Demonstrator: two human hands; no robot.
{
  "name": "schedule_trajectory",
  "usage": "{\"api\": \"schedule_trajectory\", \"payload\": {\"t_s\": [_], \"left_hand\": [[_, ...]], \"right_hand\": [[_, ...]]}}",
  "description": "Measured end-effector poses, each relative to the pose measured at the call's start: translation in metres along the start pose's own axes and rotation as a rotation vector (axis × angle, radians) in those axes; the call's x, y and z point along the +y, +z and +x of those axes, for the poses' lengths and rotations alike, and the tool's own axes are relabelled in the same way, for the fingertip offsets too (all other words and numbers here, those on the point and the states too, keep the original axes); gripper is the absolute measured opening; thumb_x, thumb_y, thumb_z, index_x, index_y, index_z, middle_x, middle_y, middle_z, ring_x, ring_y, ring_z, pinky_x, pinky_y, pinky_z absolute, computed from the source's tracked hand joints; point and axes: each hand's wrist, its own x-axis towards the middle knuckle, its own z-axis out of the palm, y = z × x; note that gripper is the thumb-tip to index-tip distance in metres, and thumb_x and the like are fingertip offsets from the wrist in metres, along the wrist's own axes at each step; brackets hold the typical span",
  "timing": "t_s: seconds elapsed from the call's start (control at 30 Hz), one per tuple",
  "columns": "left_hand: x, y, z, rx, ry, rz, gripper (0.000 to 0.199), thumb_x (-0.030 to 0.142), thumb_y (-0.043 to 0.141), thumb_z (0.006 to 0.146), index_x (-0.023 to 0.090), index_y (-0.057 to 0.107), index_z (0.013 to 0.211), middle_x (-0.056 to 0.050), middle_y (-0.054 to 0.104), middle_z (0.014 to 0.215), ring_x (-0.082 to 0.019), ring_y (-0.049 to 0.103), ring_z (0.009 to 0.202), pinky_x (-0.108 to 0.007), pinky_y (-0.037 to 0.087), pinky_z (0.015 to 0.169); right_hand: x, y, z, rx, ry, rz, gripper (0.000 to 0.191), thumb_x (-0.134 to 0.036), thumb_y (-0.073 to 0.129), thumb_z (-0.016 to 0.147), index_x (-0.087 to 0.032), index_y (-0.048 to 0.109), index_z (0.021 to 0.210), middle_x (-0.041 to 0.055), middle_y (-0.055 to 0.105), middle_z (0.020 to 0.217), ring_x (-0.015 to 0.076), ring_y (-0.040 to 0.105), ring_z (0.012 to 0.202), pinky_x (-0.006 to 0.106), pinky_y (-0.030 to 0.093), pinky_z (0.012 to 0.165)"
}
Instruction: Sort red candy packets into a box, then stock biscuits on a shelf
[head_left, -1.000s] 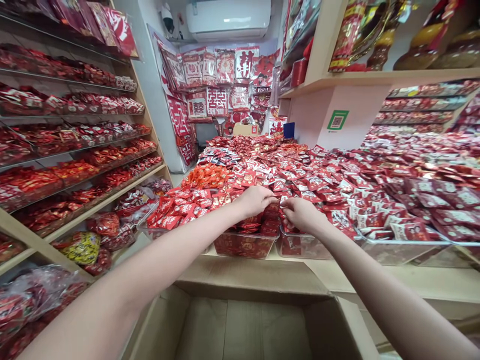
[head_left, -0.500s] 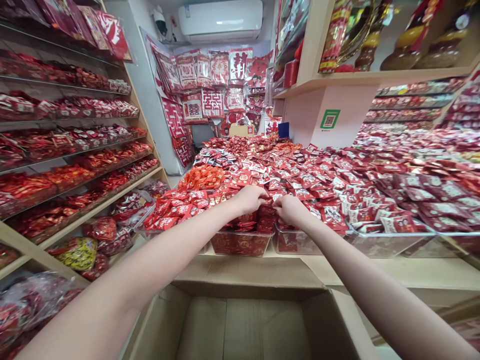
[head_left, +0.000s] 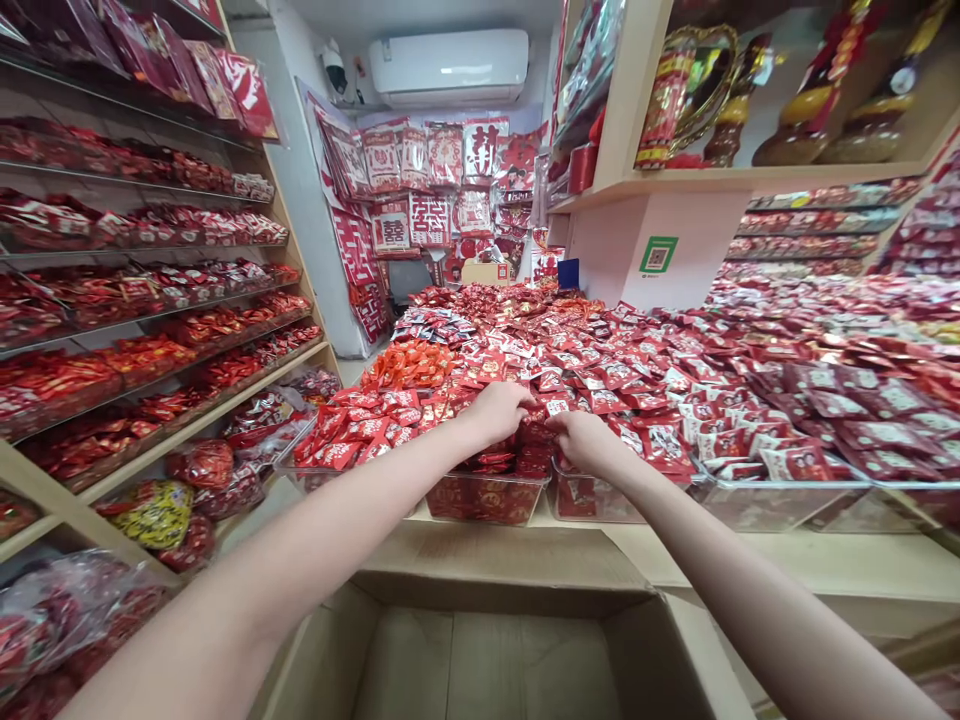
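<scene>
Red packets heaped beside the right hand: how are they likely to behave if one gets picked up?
The red packets will probably feel light, since they look like small pouches. They look glossy, so one might slip in the grasp. They overlap loosely, so lifting one could well shift its neighbours.

Small red packets (head_left: 534, 458), glossy, loosely piled, inside a clear tub (head_left: 487, 502)
</scene>
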Motion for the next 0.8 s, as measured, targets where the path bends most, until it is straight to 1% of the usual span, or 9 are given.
{"api": "schedule_trajectory", "payload": {"t_s": [0.13,0.33,0.43,0.53,0.63,0.73,0.8], "left_hand": [[-0.004,0.003,0.002,0.004,-0.031,-0.024,0.023,0.013,0.054,0.069,0.017,0.066,0.088,-0.004,0.068,0.087,-0.016,0.06,0.08,-0.027,0.045,0.075],[-0.009,0.005,0.007,-0.035,-0.054,-0.073,0.02,0.015,0.058,0.066,0.018,0.067,0.084,-0.001,0.069,0.081,-0.014,0.06,0.076,-0.024,0.046,0.071],[-0.01,0.004,0.006,-0.056,-0.058,-0.097,0.02,0.015,0.059,0.065,0.017,0.067,0.083,-0.001,0.069,0.08,-0.014,0.061,0.074,-0.023,0.046,0.07],[-0.01,0.0,0.004,-0.061,-0.056,-0.117,0.023,0.018,0.059,0.066,0.016,0.066,0.088,-0.003,0.069,0.082,-0.014,0.061,0.073,-0.023,0.046,0.068],[-0.012,-0.008,-0.001,-0.037,-0.039,-0.13,0.028,0.021,0.057,0.069,0.016,0.063,0.096,-0.004,0.068,0.089,-0.014,0.06,0.078,-0.024,0.045,0.072],[-0.014,-0.015,-0.007,-0.028,-0.023,-0.137,0.028,0.021,0.056,0.07,0.015,0.062,0.096,-0.004,0.067,0.09,-0.014,0.06,0.079,-0.024,0.045,0.073],[-0.015,-0.016,-0.008,-0.036,-0.013,-0.141,0.028,0.02,0.057,0.069,0.015,0.062,0.096,-0.003,0.068,0.088,-0.014,0.06,0.077,-0.023,0.045,0.071]], "right_hand": [[0.0,0.002,-0.002,0.035,-0.004,0.019,0.038,-0.005,0.042,0.068,-0.013,0.064,0.097,0.0064,0.067,0.067,0.0157,0.061,0.069,0.02,0.04,0.063],[-0.001,0.004,-0.004,0.076,0.004,0.05,0.026,-0.013,0.042,0.072,-0.016,0.067,0.08,0.0041,0.066,0.062,0.0143,0.059,0.062,0.02,0.038,0.058],[0.0,0.008,-0.002,0.096,0.025,0.062,0.021,-0.014,0.044,0.071,-0.016,0.065,0.076,0.004,0.065,0.063,0.0142,0.058,0.061,0.02,0.038,0.056],[0.001,0.012,-0.001,0.111,0.038,0.076,0.02,-0.014,0.046,0.07,-0.015,0.064,0.079,0.0042,0.066,0.067,0.0141,0.059,0.062,0.02,0.038,0.058],[0.002,0.013,-0.002,0.122,0.038,0.089,0.023,-0.013,0.045,0.071,-0.015,0.064,0.084,0.0055,0.067,0.075,0.015,0.06,0.069,0.021,0.039,0.062],[0.003,0.01,-0.002,0.138,0.037,0.099,0.024,-0.012,0.045,0.071,-0.015,0.064,0.085,0.0072,0.067,0.083,0.0168,0.06,0.077,0.023,0.04,0.068],[0.002,0.006,0.0,0.154,0.029,0.109,0.025,-0.013,0.044,0.073,-0.014,0.063,0.089,0.0075,0.067,0.086,0.0168,0.059,0.079,0.023,0.04,0.069]]}}
